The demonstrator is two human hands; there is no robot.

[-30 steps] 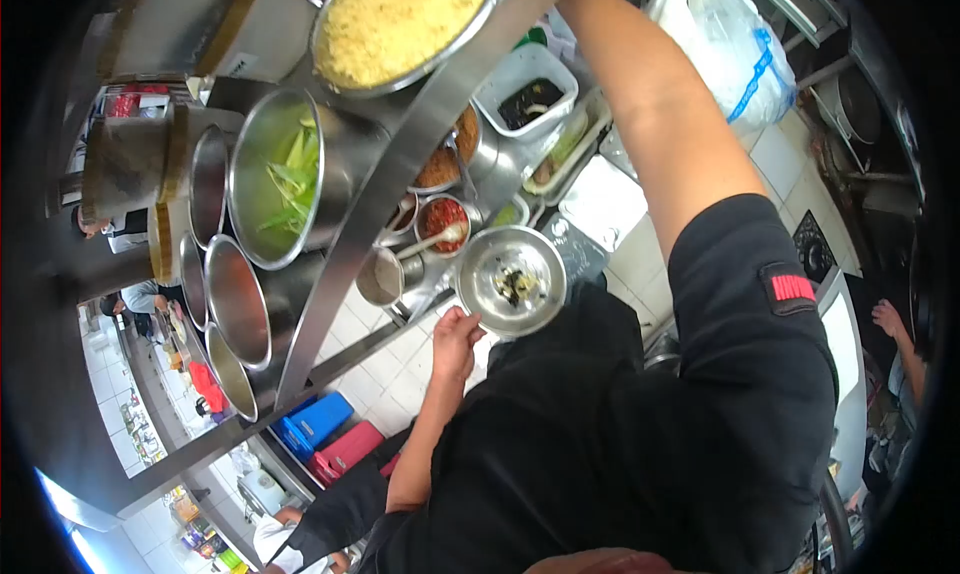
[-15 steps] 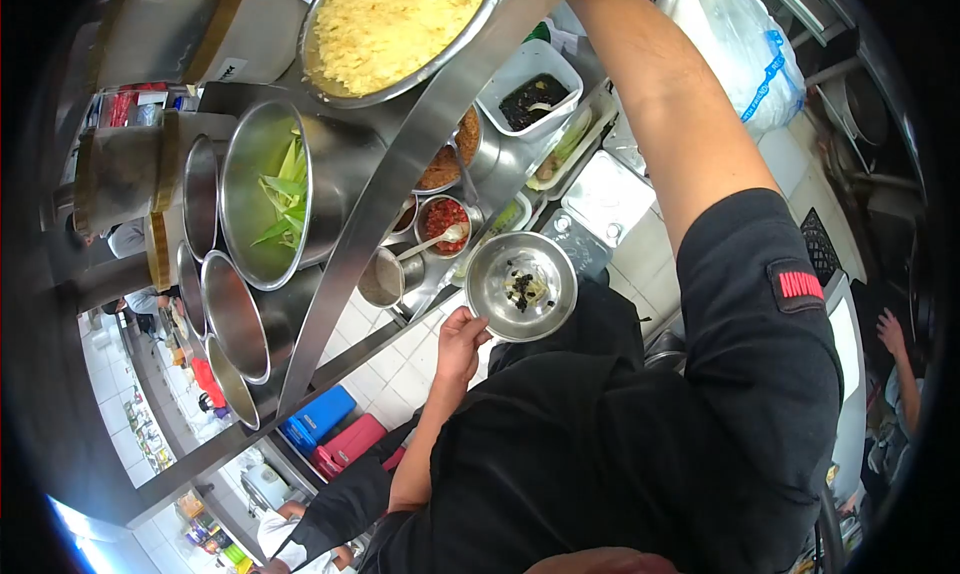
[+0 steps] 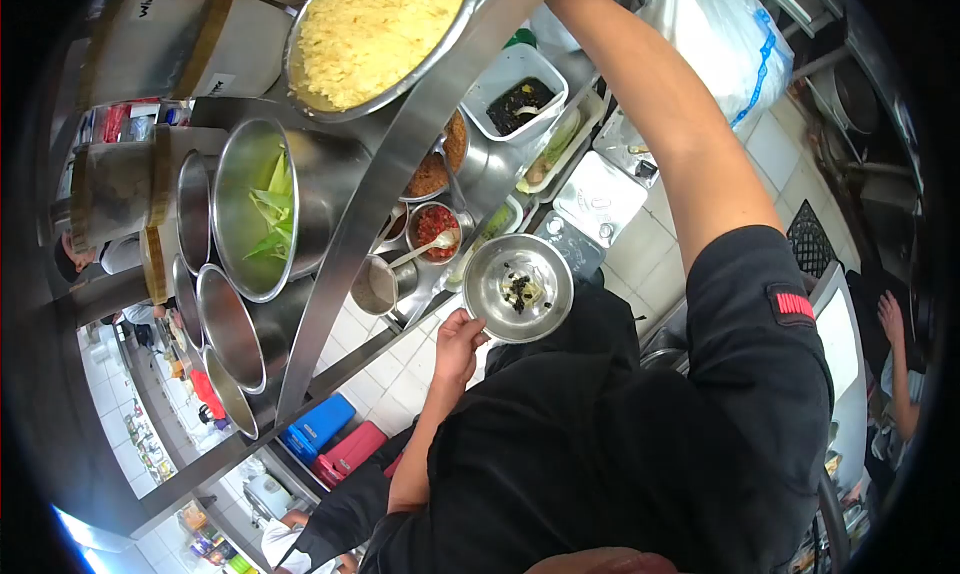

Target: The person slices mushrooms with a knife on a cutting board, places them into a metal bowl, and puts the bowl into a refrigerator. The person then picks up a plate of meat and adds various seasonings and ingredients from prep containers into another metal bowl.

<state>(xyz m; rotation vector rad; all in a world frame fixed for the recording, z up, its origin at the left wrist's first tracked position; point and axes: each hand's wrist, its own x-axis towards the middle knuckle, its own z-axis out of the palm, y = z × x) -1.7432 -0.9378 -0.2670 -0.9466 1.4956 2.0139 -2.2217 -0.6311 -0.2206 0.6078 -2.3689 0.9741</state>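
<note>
My left hand (image 3: 460, 342) pinches the rim of a metal bowl (image 3: 545, 314), which holds a small heap of dark and pale bits (image 3: 520, 291). My right arm stretches up past the shelf edge, and the hand itself is hidden behind the shelf at the top. Left of the bowl are a container of chopped red food (image 3: 430, 236) with a spoon in it and a small pot (image 3: 375, 284). A white tub of dark sauce (image 3: 515, 104) sits below the shelf edge, near my right forearm.
On the metal shelf (image 3: 400, 139) stand a large bowl of yellow food (image 3: 380, 34), a pot with green leaves (image 3: 268, 209) and several empty metal pots. A plastic bag (image 3: 715, 44) hangs at the upper right. Another person's hand (image 3: 890, 319) shows at the far right.
The camera view has shifted slightly, moving the shelf items left and down. The metal bowl was raised a little toward the camera earlier and stays in my left hand.
</note>
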